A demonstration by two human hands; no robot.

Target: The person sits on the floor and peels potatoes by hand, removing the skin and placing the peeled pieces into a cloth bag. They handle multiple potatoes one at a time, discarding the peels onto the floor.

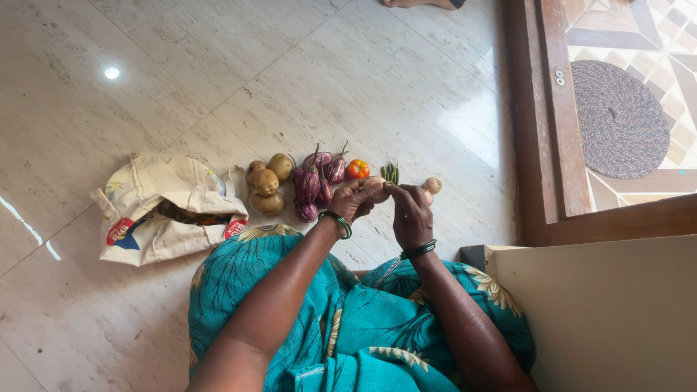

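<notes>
a person is seated on a pale marble floor (218, 80), both forearms extended forward over a teal patterned garment (348, 327). the left hand (353, 201) is closed around a small pale tuber, here called the held potato (375, 186), which is seen at the fingertips. the right hand (411, 214) is curled in a narrow grip, its fingers brought up against the same piece; a second pale rounded piece (432, 186) shows just past the right-hand knuckles, and it cannot be told whether it is gripped or merely lying behind the hand. no tool can be made out between the hands.

the step in hand is judged to be sorting or cleaning of produce, one piece being worked between both hands. the next move is judged to call for a firm hold by the left hand while the right-hand fingers are turned about the piece, and then a short reach forward to the row.

the held potato is raised off the floor, directly between the hands and touching both. just beyond it the row is laid out: a cluster of potatoes (266, 185) to the left, purple brinjals (316, 181) beside them, a red tomato (357, 169) next, and green chillies (391, 172) nearest the hands. a cloth bag (156, 210) lies open further left. a wooden door frame (552, 116) and a round woven mat (621, 120) are noted at the right.
</notes>
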